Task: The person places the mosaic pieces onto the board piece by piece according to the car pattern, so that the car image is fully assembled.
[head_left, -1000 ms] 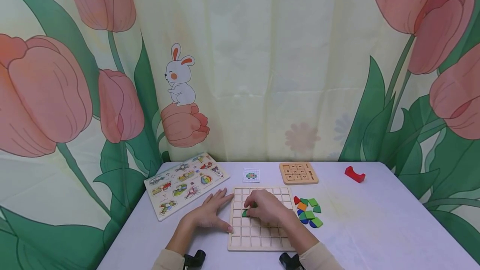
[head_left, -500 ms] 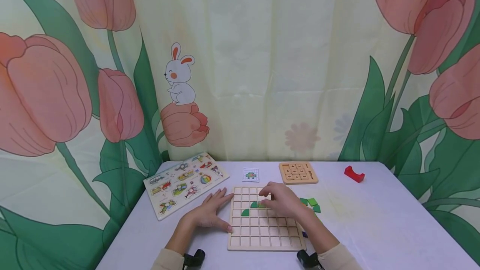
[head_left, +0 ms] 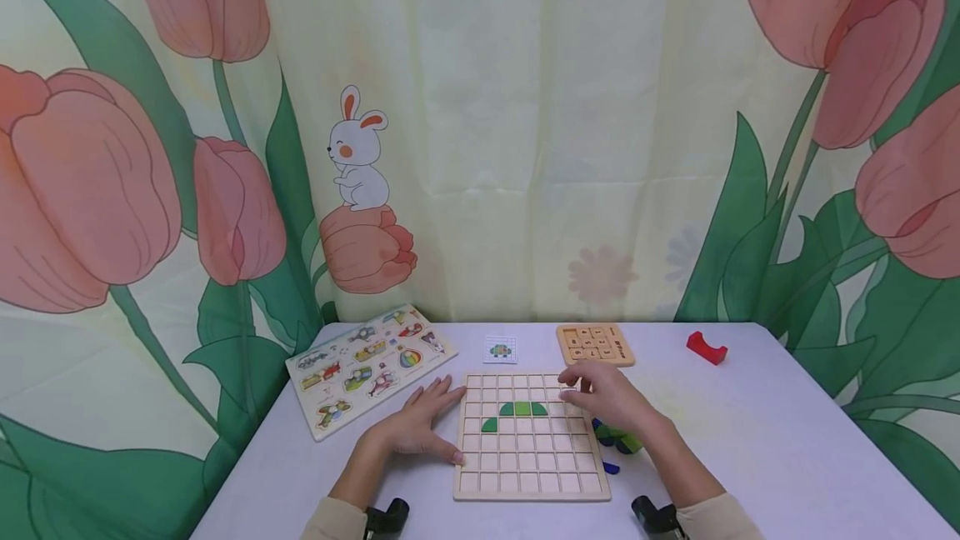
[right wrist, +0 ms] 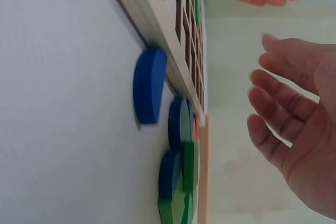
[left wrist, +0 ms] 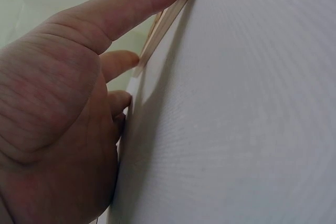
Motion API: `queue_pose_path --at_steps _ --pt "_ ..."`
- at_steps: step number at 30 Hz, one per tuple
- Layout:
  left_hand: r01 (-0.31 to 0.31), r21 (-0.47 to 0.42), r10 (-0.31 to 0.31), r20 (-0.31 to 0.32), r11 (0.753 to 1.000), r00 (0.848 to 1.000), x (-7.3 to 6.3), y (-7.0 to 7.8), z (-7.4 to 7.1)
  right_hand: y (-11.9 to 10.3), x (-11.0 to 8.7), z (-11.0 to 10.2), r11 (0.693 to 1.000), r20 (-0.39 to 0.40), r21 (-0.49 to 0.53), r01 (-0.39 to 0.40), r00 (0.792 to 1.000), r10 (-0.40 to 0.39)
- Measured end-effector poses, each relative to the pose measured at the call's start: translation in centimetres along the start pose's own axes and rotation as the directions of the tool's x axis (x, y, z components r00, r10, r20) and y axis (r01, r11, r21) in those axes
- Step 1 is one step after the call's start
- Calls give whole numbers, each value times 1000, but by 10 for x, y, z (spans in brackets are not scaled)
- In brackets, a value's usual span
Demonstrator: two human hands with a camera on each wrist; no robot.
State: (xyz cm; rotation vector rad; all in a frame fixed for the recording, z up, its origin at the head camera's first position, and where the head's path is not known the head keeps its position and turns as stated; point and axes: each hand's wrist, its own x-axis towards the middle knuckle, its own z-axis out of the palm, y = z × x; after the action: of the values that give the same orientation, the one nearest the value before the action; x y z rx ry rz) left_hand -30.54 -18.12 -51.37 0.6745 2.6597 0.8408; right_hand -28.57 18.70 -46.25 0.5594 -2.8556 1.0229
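A wooden grid board (head_left: 532, 486) lies on the table in the head view. Set in its cells are a green square (head_left: 522, 409) between two rounded green pieces, and another rounded green piece (head_left: 490, 424) lower left. My left hand (head_left: 420, 423) has its fingers spread, with thumb and fingertips at the board's left edge; the left wrist view shows the thumb (left wrist: 131, 6) on that edge. Over the board's right edge hovers my right hand (head_left: 611, 398), fingers loosely bent. The right wrist view shows nothing between its fingers. Below it lie loose pieces, among them a blue one (right wrist: 149, 85).
Behind the board lie a small pattern card (head_left: 500, 349) and a wooden number puzzle (head_left: 595, 345). A picture puzzle board (head_left: 371, 369) lies to the left. Toward the back right sits a red curved block (head_left: 707, 347). A printed curtain hangs behind the table.
My right hand has moved right across the board, away from the green pieces, uncovering the row of them. It now hides some of the loose pieces. My left hand stays at the board's edge.
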Motion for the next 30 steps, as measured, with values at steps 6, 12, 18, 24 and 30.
queue_pose_path --at_steps 6,12,18,24,30 --pt "-1 -3 1 3 1000 1000 1 -1 0 9 -3 -14 997 20 46 -66 998 65" --pt "1 1 -1 6 1000 1000 1 -1 0 18 -4 -21 989 57 85 -120 992 116" --pt "-7 8 7 4 1000 1000 0 -1 1 24 -5 -26 992 109 81 -98 990 88" --pt "-4 -10 4 2 1000 1000 0 0 1 32 -8 -32 989 207 105 -105 975 82" --pt "2 -8 -2 7 1000 1000 -1 1 0 42 -12 -36 987 281 88 -133 954 104"
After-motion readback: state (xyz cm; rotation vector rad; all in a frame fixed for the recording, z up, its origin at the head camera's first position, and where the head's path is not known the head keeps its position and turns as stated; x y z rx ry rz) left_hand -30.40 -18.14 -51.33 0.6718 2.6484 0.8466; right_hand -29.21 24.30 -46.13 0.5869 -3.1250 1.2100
